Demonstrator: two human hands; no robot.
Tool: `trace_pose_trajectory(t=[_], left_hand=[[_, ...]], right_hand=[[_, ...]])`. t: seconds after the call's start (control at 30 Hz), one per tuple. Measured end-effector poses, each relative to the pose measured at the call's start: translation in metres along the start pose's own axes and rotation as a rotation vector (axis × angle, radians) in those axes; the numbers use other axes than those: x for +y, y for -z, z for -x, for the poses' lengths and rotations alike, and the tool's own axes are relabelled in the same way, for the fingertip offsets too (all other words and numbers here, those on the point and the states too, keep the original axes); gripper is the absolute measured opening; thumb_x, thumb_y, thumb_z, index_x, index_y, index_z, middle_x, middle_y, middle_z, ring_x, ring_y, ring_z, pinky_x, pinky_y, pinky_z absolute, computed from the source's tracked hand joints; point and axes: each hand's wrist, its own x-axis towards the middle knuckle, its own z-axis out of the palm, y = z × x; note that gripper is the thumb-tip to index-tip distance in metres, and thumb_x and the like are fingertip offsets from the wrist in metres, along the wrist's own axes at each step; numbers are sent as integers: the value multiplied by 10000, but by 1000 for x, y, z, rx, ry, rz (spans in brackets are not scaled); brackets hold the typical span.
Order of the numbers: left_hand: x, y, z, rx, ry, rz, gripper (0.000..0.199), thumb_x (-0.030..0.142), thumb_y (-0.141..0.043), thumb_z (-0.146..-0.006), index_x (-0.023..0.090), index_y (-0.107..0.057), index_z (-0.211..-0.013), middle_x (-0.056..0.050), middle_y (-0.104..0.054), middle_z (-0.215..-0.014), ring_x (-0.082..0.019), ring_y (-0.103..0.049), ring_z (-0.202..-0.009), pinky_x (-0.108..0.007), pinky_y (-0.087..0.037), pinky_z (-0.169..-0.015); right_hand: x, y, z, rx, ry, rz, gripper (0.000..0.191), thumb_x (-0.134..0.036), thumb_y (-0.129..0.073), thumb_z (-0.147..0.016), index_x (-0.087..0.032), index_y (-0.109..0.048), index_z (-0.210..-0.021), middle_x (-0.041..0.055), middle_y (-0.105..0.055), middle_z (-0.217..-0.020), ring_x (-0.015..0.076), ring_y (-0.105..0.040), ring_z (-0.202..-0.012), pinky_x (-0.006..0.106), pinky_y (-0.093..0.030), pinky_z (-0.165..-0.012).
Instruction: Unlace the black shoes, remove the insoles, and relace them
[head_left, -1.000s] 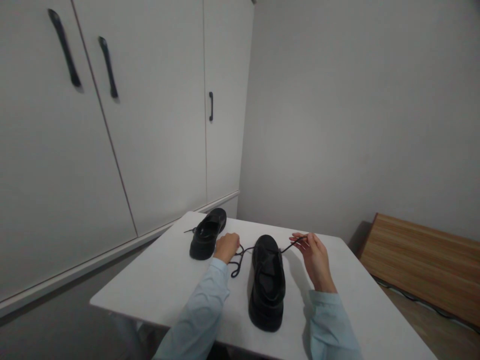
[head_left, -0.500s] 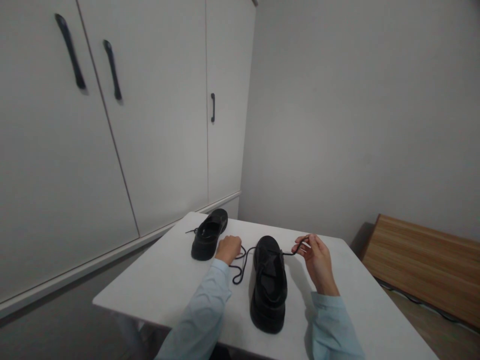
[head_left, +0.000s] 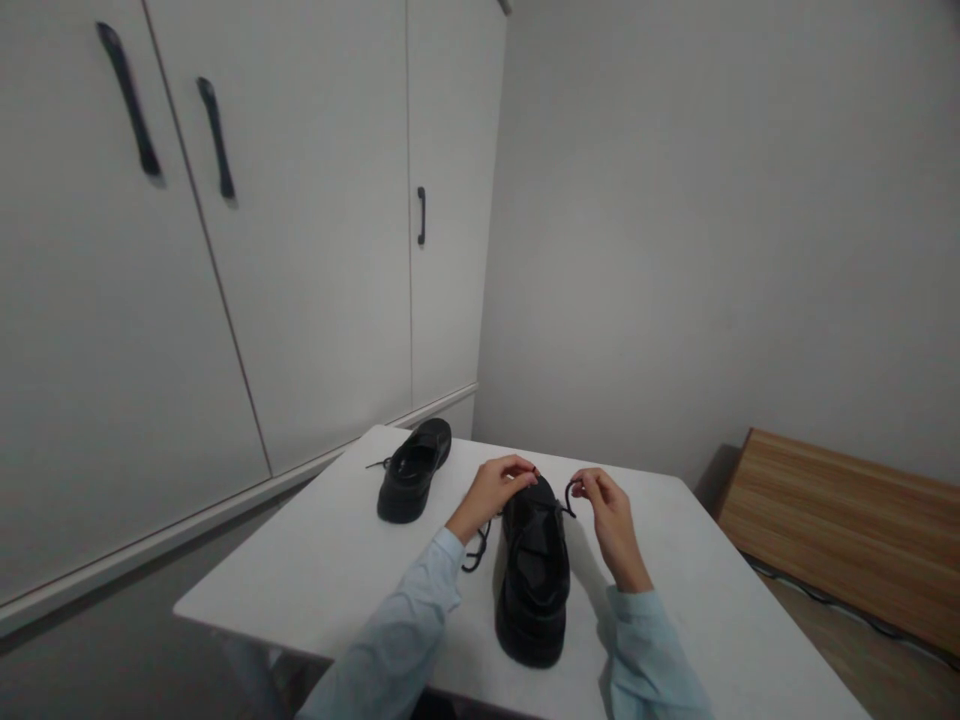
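Note:
A black lace-up shoe [head_left: 534, 590] stands on the white table with its toe pointing away from me. On its right side, my right hand [head_left: 611, 515] pinches a black shoelace [head_left: 568, 498] that curves up from the eyelets. My left hand [head_left: 491, 493] reaches over the left of the toe, thumb and fingers drawn together; what is between its fingertips, if anything, is too small to make out. Below that hand, another length of lace [head_left: 474, 562] lies curled on the table. A second black shoe [head_left: 412, 478] rests farther back on the left, a lace end sticking out.
The white table [head_left: 315, 560] reaches toward the wall. White cabinets [head_left: 322, 250] with dark handles line the left side, close to the table's far left edge. To the right, beyond the table, a wooden panel [head_left: 847, 530] leans near the wall, with a cable along its lower edge.
My left hand has moved right, from the lace beside the shoe to above its toe. My right hand has come in closer to the shoe, still pinching the lace, which now bends more tightly.

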Motion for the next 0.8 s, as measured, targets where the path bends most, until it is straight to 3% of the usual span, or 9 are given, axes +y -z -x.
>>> trace_pose_trajectory(t=[0.1, 0.4, 0.67, 0.8], left_hand=[[-5, -10, 1, -66, 28, 96, 236, 320, -671, -728, 116, -680, -846, -78, -707, -826, -171, -655, -768, -271, -503, -745], [-7, -17, 2, -45, 92, 163, 278, 361, -741, -645, 109, -686, -749, -61, -694, -742, -163, -641, -717, -270, -493, -718], [-9, -20, 2, -84, 86, 168, 314, 370, -781, -594, 110, -683, -739, -53, -685, -731, -157, -627, -708, -267, -484, -717], [0, -14, 1, -101, 61, 133, 313, 356, -722, -673, 106, -698, -860, -83, -698, -827, -158, -619, -752, -255, -479, -700]], right_hand=[[0, -6, 3, -70, 70, 116, 276, -406, -503, -880, -193, -561, -716, 1, -521, -718, 159, -508, -713, 281, -401, -662], [2, -16, 6, -132, 207, 260, 241, -322, -496, -893, -198, -547, -693, 5, -485, -759, 162, -486, -741, 281, -382, -672], [0, -19, 6, -133, 207, 285, 242, -347, -505, -876, -206, -563, -689, 8, -484, -752, 177, -495, -750, 299, -394, -696], [8, -10, 4, -167, 151, 254, 213, -428, -568, -805, -218, -592, -828, 35, -552, -893, 227, -526, -921, 371, -402, -843]])
